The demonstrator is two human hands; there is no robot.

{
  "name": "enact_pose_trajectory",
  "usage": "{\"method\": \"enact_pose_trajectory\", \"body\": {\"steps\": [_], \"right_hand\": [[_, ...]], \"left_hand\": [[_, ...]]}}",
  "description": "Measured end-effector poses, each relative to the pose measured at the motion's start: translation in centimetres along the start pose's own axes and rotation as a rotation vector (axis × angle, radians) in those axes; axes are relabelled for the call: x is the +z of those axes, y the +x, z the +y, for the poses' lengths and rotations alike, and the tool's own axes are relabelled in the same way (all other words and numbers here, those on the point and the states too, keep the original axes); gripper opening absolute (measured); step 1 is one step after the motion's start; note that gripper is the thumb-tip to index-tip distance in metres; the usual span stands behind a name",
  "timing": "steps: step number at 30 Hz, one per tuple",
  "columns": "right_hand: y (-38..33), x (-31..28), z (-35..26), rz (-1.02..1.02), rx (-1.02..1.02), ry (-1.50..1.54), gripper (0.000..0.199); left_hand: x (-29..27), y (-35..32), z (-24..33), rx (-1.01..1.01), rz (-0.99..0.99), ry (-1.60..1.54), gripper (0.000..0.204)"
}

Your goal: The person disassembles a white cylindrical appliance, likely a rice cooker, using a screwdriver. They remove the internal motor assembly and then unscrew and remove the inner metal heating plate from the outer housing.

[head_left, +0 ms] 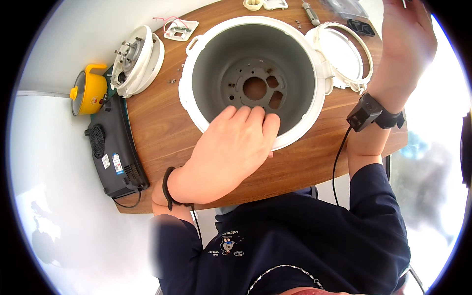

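A white rice cooker shell (pixel 322 93) stands on the wooden table, its open top facing me. Inside, the grey wall leads down to a bottom with a round central hole and smaller cutouts. My left hand (pixel 236 145) is closed over the shell's near rim, fingers curled inward and thumb mostly hidden. Up at the far right, my right hand (pixel 409 37) is raised beside the table. Its fingers run out of the picture, and a small thin pale tip shows at the top edge there; what it is cannot be made out.
A white ring (pixel 368 54) lies right of the shell. Beyond are a screwdriver (pixel 310 14) and black part (pixel 360 27). Leftward sit a circuit panel with red wires (pixel 181 30), white base parts (pixel 147 59), a yellow pot (pixel 91 91) and a black appliance (pixel 115 147). Small screws (pixel 172 81) lie scattered.
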State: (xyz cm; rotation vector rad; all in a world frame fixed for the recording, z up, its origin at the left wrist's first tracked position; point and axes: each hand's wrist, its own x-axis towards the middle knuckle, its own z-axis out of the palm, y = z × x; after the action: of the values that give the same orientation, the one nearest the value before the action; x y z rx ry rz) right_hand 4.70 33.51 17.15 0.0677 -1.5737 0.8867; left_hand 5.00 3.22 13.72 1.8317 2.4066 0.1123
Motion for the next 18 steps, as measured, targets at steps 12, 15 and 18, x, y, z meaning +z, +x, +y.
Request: {"method": "enact_pose_trajectory", "body": {"steps": [12,15,18], "right_hand": [[-0.2,-0.7,0.7,-0.121,0.084,0.662,0.046],[0.0,-0.9,1.2,-0.141,0.078,0.707,0.047],[0.2,-0.8,1.0,-0.124,0.116,0.704,0.046]], "left_hand": [[-0.8,0.5,0.0,-0.025,0.08,-0.03,0.032],[-1.3,0.5,0.0,-0.033,0.104,-0.032,0.034],[-1.7,0.3,-0.1,-0.049,0.146,-0.043,0.036]]}}
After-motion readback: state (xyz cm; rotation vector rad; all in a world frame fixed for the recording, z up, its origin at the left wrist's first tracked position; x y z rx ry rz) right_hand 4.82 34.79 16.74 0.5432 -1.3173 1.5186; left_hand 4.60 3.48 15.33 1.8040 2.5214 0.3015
